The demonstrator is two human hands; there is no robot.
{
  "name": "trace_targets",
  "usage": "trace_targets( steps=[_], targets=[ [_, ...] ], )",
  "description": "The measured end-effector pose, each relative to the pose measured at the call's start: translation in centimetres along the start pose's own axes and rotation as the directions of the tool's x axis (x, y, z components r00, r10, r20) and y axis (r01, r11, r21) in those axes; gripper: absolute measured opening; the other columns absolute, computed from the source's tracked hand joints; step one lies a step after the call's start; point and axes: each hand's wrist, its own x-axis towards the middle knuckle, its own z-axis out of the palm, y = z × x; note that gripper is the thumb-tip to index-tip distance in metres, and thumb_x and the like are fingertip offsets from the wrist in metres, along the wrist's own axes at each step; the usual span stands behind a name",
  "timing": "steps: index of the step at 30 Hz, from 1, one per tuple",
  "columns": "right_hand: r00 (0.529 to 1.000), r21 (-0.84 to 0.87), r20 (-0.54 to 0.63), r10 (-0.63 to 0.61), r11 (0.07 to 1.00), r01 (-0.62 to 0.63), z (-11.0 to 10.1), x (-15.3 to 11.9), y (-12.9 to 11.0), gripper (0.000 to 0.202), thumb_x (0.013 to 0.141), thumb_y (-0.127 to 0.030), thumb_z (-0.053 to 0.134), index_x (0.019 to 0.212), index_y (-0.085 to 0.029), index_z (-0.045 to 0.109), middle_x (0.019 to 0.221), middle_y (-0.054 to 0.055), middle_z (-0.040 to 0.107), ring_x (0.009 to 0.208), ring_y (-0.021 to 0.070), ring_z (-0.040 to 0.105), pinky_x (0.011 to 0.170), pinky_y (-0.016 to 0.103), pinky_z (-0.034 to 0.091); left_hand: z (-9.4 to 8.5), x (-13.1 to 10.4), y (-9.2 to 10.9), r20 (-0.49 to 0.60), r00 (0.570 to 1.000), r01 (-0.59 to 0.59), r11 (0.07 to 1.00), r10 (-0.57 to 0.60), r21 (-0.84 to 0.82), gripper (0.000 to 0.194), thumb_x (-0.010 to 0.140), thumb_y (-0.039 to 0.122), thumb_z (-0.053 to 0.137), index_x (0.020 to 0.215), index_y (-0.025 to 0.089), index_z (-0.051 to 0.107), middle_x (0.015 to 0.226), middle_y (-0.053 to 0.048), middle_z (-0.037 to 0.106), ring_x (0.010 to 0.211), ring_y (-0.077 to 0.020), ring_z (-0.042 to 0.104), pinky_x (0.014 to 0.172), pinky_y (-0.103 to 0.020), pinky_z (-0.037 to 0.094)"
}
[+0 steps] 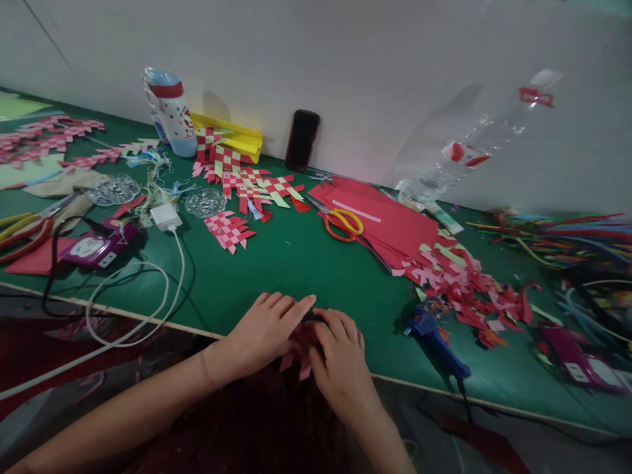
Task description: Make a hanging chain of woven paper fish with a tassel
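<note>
Both hands meet at the front edge of the green table, around a small red and pink woven paper piece (302, 337) that they mostly cover. Loose pink strip ends hang below it, towards me. My left hand (269, 329) grips it from the left, fingers bent together and thumb reaching across its top. From the right, my right hand (340, 349) holds it with curled fingers and thumb. Beyond them lies a finished-looking checkered paper fish (230, 230). Further back is a pile of similar red, pink and pale green woven fish (251, 181).
Scissors (345, 224) lie on red paper sheets (395, 220). Paper scraps (459, 280) and a blue glue gun (437, 339) are to the right. A tilted plastic bottle (459, 155), phone (302, 139) and flask (172, 115) stand behind. A white cable (168, 283) loops at left.
</note>
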Motion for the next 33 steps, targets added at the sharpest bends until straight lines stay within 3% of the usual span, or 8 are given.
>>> trace_targets(
  steps=[5, 11, 16, 20, 22, 26, 30, 33],
  targets=[
    [0.999, 0.014, -0.012, 0.036, 0.999, -0.036, 0.1, -0.9, 0.5, 0.026, 0.080, -0.010, 0.049, 0.098, -0.022, 0.062, 0.123, 0.010, 0.062, 0.117, 0.0291, 0.048, 0.090, 0.048, 0.042, 0.8, -0.1, 0.6, -0.018, 0.999, -0.041, 0.998, 0.041, 0.037, 0.064, 0.091, 0.037, 0.058, 0.146, 0.022, 0.028, 0.112, -0.009, 0.062, 0.101, -0.0251, 0.057, 0.087, -0.040, 0.042],
    [0.994, 0.012, -0.080, 0.069, 0.998, -0.069, 0.4, -2.5, 1.4, 0.040, 0.083, -0.017, 0.050, 0.122, -0.024, 0.055, 0.122, 0.011, 0.062, 0.115, 0.0310, 0.050, 0.089, 0.049, 0.042, 1.4, 0.2, 1.2, -0.004, 0.996, -0.088, 0.996, 0.088, 0.023, 0.073, 0.088, 0.045, 0.061, 0.147, 0.020, 0.027, 0.113, -0.010, 0.063, 0.101, -0.0263, 0.055, 0.088, -0.041, 0.041],
    [0.994, 0.025, -0.095, 0.061, 0.998, -0.059, 0.4, -3.6, 1.6, 0.038, 0.084, -0.013, 0.048, 0.119, -0.022, 0.057, 0.111, 0.010, 0.067, 0.108, 0.0292, 0.054, 0.088, 0.048, 0.043, 2.0, 0.3, 1.8, -0.017, 0.989, -0.147, 0.988, 0.147, -0.042, 0.068, 0.089, 0.034, 0.061, 0.147, 0.019, 0.027, 0.113, -0.009, 0.064, 0.102, -0.0255, 0.056, 0.092, -0.041, 0.040],
    [0.989, 0.184, -0.104, 0.108, 0.979, -0.088, -0.2, -3.8, 1.6, 0.038, 0.083, -0.011, 0.048, 0.118, -0.021, 0.058, 0.099, 0.009, 0.068, 0.096, 0.0251, 0.060, 0.083, 0.043, 0.048, 1.8, 0.4, 2.3, -0.021, 0.993, -0.120, 0.975, 0.118, -0.188, 0.063, 0.088, 0.022, 0.058, 0.145, 0.020, 0.030, 0.107, -0.008, 0.066, 0.097, -0.0244, 0.059, 0.092, -0.042, 0.043],
    [0.984, 0.319, -0.105, 0.141, 0.942, -0.101, -1.0, -3.6, 1.6, 0.037, 0.084, -0.013, 0.050, 0.119, -0.022, 0.057, 0.093, 0.006, 0.068, 0.091, 0.0216, 0.062, 0.081, 0.038, 0.051, 1.3, 0.6, 2.5, -0.009, 0.997, -0.075, 0.929, 0.077, -0.361, 0.067, 0.086, 0.016, 0.055, 0.146, 0.021, 0.027, 0.101, -0.005, 0.067, 0.093, -0.0210, 0.061, 0.089, -0.038, 0.047],
    [0.967, 0.489, -0.158, 0.198, 0.867, -0.098, -3.4, -2.5, 1.0, 0.033, 0.084, -0.020, 0.059, 0.117, -0.023, 0.058, 0.085, 0.000, 0.068, 0.083, 0.0160, 0.064, 0.083, 0.031, 0.051, -0.6, 1.8, 2.4, 0.088, 0.996, 0.070, 0.745, -0.016, -0.663, 0.075, 0.082, 0.017, 0.052, 0.149, 0.026, 0.019, 0.090, 0.002, 0.068, 0.078, -0.0149, 0.065, 0.076, -0.028, 0.051],
    [0.951, 0.631, -0.201, 0.235, 0.774, -0.058, -5.2, 0.2, 0.6, 0.027, 0.085, -0.028, 0.062, 0.112, -0.023, 0.061, 0.084, -0.001, 0.068, 0.077, 0.0129, 0.063, 0.076, 0.026, 0.051, -3.2, 3.6, 1.8, 0.058, 0.993, 0.114, 0.655, -0.106, -0.747, 0.073, 0.080, 0.028, 0.055, 0.148, 0.024, 0.026, 0.086, 0.002, 0.067, 0.079, -0.0168, 0.066, 0.080, -0.031, 0.050],
    [0.945, 0.664, -0.271, 0.182, 0.747, 0.047, -5.9, 3.0, 1.0, 0.021, 0.086, -0.032, 0.061, 0.104, -0.023, 0.065, 0.090, 0.001, 0.068, 0.079, 0.0127, 0.063, 0.076, 0.025, 0.051, -5.0, 5.0, 0.8, 0.013, 0.983, 0.128, 0.643, -0.181, -0.755, 0.076, 0.078, 0.034, 0.061, 0.147, 0.024, 0.030, 0.086, 0.000, 0.067, 0.079, -0.0186, 0.065, 0.078, -0.032, 0.049]
  ],
)
